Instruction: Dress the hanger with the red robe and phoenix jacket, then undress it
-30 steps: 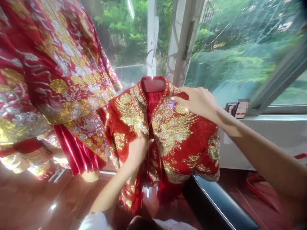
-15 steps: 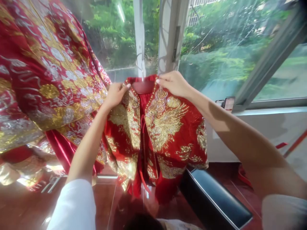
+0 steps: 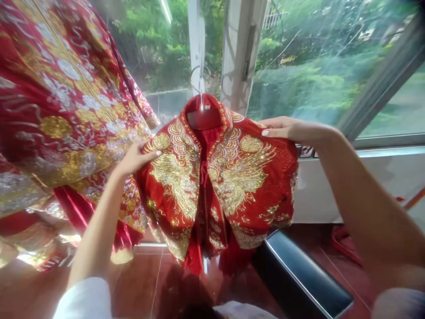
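Note:
A short red jacket [image 3: 244, 177] with gold and silver embroidery hangs on a clothes hanger [image 3: 194, 79] in front of the window, its front parted at the middle. My left hand [image 3: 137, 158] holds the shoulder on the left, thumb across the front and fingers partly hidden behind the cloth. On the opposite shoulder, my right hand [image 3: 290, 130] grips the fabric between thumb and fingers. Inside the raised collar, the red lining shows. Red cloth and a thin ribbon hang below the jacket's hem.
A larger embroidered red garment [image 3: 66, 102] hangs close on the left. Below right stands a black padded bench or box [image 3: 305, 270] on the red tiled floor [image 3: 139, 283]. The window frame [image 3: 237, 53] rises behind, and a phone-like object [image 3: 306, 151] sits on the sill.
Both hands have moved apart from the collar, outward and down to the shoulders. The collar now stands up, and the jacket's front is spread wider and flatter.

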Demonstrator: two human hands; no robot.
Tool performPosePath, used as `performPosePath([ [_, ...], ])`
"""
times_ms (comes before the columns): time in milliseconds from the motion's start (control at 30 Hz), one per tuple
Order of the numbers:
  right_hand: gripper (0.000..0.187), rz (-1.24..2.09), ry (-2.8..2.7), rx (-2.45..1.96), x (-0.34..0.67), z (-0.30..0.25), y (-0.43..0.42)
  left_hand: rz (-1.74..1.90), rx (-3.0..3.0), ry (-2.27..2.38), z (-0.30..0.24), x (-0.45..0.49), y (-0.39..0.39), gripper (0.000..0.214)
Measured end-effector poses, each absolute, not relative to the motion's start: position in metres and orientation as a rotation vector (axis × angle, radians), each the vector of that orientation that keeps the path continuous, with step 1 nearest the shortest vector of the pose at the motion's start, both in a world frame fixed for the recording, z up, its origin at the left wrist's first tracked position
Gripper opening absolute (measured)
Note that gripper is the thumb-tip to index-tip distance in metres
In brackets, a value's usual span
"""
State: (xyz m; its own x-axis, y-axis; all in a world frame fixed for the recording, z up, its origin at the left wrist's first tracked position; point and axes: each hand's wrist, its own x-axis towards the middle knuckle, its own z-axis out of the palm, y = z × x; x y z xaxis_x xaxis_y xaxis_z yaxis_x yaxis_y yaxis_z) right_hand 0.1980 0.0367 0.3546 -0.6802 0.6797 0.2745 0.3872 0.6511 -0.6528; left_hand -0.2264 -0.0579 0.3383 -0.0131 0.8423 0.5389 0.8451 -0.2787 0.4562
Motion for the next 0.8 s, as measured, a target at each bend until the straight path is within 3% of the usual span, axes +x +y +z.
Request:
performPosePath([
  [167, 0.047, 0.013, -1.869, -1.031, 0.181, 0.312, 0.020, -1.310, -1.452, -1.705, 0.286, -0.162, -0.077, 0.061],
  [300, 0.055, -0.429, -1.473, -1.050, 0.131, 0.235, -0.030, -1.192, -1.411, -1.547, 0.204, -0.106, -0.088, 0.079],
  [400, 0.063, -0.667, -1.484, -1.028, 0.089, 0.158, -0.064, -1.070, -1.562, -1.582, 0.138, -0.084, -0.093, 0.061],
  [567, 0.030, -0.400, -1.639, -1.225, 0.080, 0.088, -0.063, -1.186, -1.608, -1.698, 0.106, -0.105, -0.120, 0.037],
  [800, 0.025, -0.171, -1.578, -1.198, 0.092, 0.086, -0.065, -1.236, -1.523, -1.971, 0.103, -0.117, -0.159, 0.027],
])
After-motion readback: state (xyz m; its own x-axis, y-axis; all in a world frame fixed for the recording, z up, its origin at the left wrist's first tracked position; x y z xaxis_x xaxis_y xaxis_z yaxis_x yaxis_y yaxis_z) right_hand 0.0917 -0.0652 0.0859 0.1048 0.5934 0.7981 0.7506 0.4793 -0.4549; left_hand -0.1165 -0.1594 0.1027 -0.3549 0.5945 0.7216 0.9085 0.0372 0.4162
